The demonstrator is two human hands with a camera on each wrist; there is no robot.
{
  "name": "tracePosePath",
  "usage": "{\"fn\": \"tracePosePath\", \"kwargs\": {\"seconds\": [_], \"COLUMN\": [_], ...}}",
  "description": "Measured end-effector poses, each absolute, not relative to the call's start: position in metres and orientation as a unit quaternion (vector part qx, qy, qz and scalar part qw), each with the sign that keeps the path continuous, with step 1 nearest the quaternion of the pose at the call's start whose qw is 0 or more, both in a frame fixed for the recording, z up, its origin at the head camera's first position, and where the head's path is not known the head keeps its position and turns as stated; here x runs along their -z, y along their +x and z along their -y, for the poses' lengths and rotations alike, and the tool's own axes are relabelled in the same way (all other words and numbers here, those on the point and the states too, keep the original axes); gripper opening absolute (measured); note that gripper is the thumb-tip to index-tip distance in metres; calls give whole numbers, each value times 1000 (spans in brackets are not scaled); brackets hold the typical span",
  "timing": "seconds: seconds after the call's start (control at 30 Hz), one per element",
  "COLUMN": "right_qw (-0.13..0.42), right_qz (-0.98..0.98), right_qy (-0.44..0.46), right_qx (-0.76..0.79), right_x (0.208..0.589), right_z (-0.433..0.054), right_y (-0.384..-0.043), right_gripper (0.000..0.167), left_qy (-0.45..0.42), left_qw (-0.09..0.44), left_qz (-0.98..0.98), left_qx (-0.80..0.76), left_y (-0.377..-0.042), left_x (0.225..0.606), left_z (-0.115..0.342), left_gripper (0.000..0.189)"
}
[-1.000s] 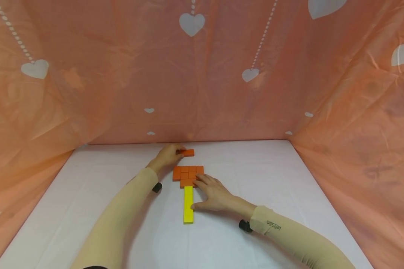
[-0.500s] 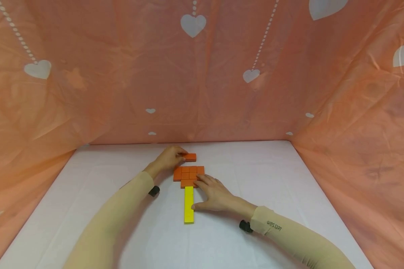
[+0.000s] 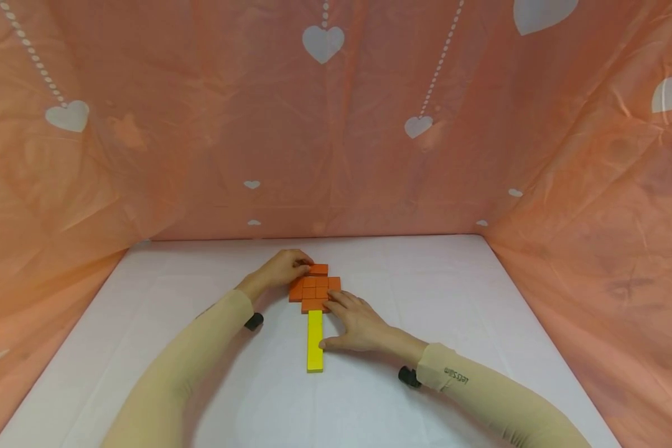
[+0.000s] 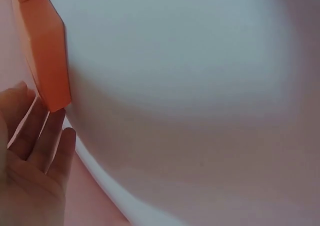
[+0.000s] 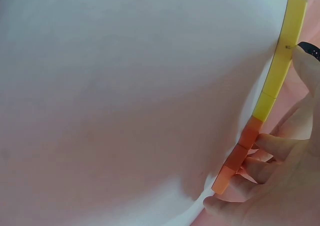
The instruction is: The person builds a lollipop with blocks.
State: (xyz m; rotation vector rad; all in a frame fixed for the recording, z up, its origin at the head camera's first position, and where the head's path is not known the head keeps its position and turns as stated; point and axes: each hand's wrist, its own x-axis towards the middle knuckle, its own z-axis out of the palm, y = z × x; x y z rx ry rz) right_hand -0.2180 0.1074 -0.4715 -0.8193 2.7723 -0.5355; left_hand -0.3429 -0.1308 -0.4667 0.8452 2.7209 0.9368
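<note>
My left hand [image 3: 284, 267] pinches the left end of an orange block [image 3: 319, 269] at the back of a flat cluster of orange blocks [image 3: 309, 287]. In the left wrist view, the fingertips lie at the end of an orange block [image 4: 47, 50]. Running toward me from the cluster's front is a yellow strip [image 3: 315, 348]; the right wrist view shows a seam between a long yellow piece [image 5: 287, 50] and a shorter one [image 5: 264, 105]. My right hand [image 3: 358, 323] is spread along the right side, fingertips at the orange blocks [image 5: 235, 158] and thumb at the yellow strip.
A white cloth-covered table [image 3: 425, 292] lies under everything. Peach curtains [image 3: 336, 155] printed with pale hearts enclose it at the back and both sides. Each wrist carries a small black camera [image 3: 409, 376] under a beige sleeve [image 3: 481, 386].
My left hand has drawn the orange block toward me, from the table's back area up close to the cluster. My right hand has stayed in place by the yellow strip.
</note>
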Motion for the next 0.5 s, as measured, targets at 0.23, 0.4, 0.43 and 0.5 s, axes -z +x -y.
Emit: {"fn": "tracePosePath", "kwargs": {"seconds": [0.23, 0.4, 0.43, 0.5], "right_qw": [101, 101, 101, 100], "right_qz": [-937, -937, -937, -937], "right_qy": [-278, -277, -277, -278], "right_qx": [184, 186, 186, 187], "right_x": [473, 472, 472, 472], "right_z": [-107, -108, -108, -108], "right_y": [-219, -219, -219, -218], "right_gripper": [88, 88, 88, 88], "left_qy": [299, 294, 291, 292], "left_qw": [71, 77, 78, 77], "left_qz": [-903, -904, -905, -906], "left_qx": [-301, -300, -301, -296], "left_y": [-345, -344, -344, -344], "left_x": [469, 469, 469, 469], "left_z": [130, 129, 129, 129], "left_gripper": [28, 28, 28, 28]}}
